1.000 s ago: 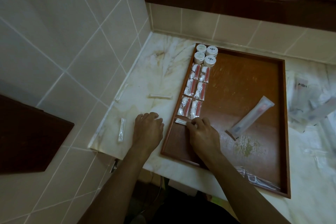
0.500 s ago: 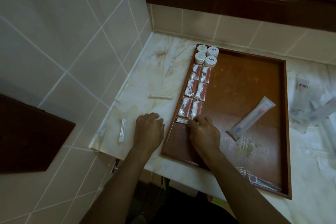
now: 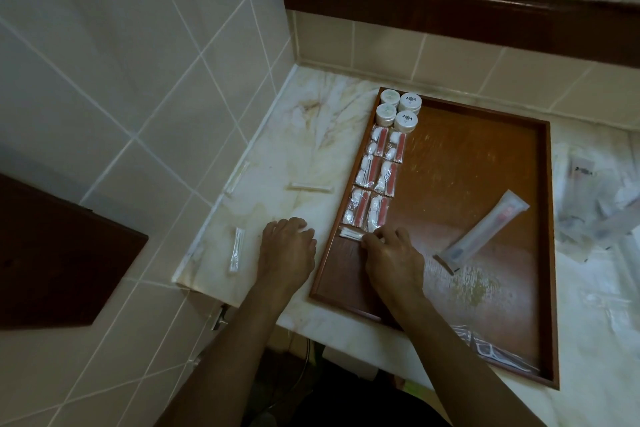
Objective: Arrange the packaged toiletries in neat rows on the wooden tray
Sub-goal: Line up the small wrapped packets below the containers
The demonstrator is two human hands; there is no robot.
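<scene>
Right hand point(image 3: 391, 260) on the wooden tray point(image 3: 485, 163), fingertips pinching a small white packet point(image 3: 351, 234) at the near end of the left column. Left hand point(image 3: 287, 250) knuckles-up on the marble counter point(image 3: 311, 135) just beside the tray, fingers curled under; whether it holds anything, can't tell. Four white jars point(image 3: 398, 111) at the far corner, lid logos unreadable; six red-and-white packets point(image 3: 375, 177) in pairs below them. Toothbrush packet point(image 3: 481, 232) lies diagonal mid-tray, print too blurred to read.

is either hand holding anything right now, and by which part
The right hand pinches the right end of a small cotton swab packet on the wooden tray. The left hand rests on the counter, holding nothing visible.
</scene>
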